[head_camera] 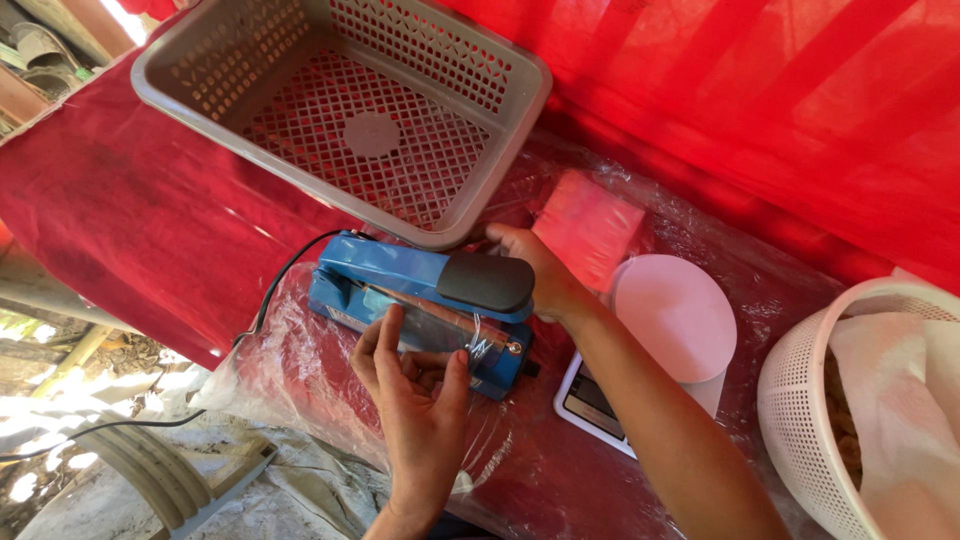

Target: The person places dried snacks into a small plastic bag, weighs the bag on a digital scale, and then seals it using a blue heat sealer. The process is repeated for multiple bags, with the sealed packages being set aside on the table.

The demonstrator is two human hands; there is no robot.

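Both busy: our right hand (530, 268) presses the blue sealer (425, 305) arm shut, left hand (415, 385) fingers half-curled pinch the clear bag (478, 345) in it; basket (345, 120) holds nothing yet

You are at a makeshift outdoor packing stall: a table draped in red cloth (130, 215), a blue tabletop heat sealer (420, 300), a white digital scale with round platform (672, 330), a grey perforated plastic basket (345, 110), bare ground (60, 440) alongside.

Single head view, steep downward, close over red-covered table (130, 220), both hands in frame.
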